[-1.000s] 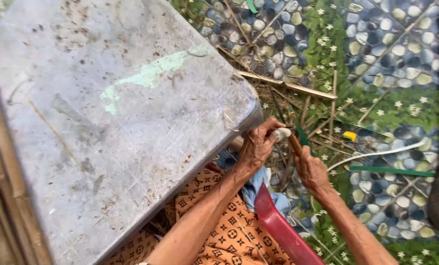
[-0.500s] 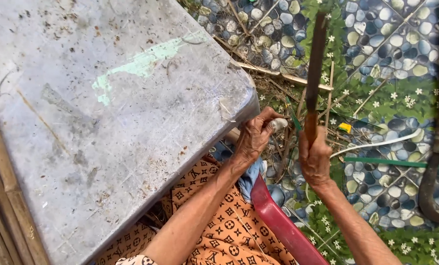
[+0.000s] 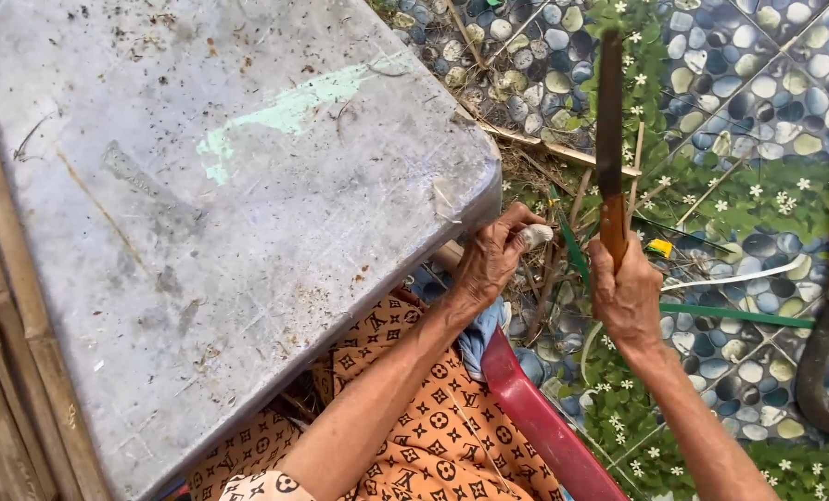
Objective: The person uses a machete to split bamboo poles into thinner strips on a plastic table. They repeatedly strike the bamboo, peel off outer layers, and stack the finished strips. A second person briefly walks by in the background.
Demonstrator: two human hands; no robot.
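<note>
A scuffed grey tabletop (image 3: 220, 213) flecked with debris and a pale green smear fills the left; bamboo slats (image 3: 6, 371) run along its left edge. Beyond it the ground is a mat (image 3: 758, 102) printed with pebbles and small white flowers, strewn with sticks (image 3: 554, 148) and green strips. A red seat edge (image 3: 544, 427) shows below. The left hand (image 3: 493, 255) curls shut around a pale stick end (image 3: 535, 235) just off the table's corner. The right hand (image 3: 626, 292) is clenched on the wooden handle of a knife (image 3: 609, 130), blade pointing up and away. Compared with half a second earlier, the knife stands about as upright and both hands sit much as before.
</note>
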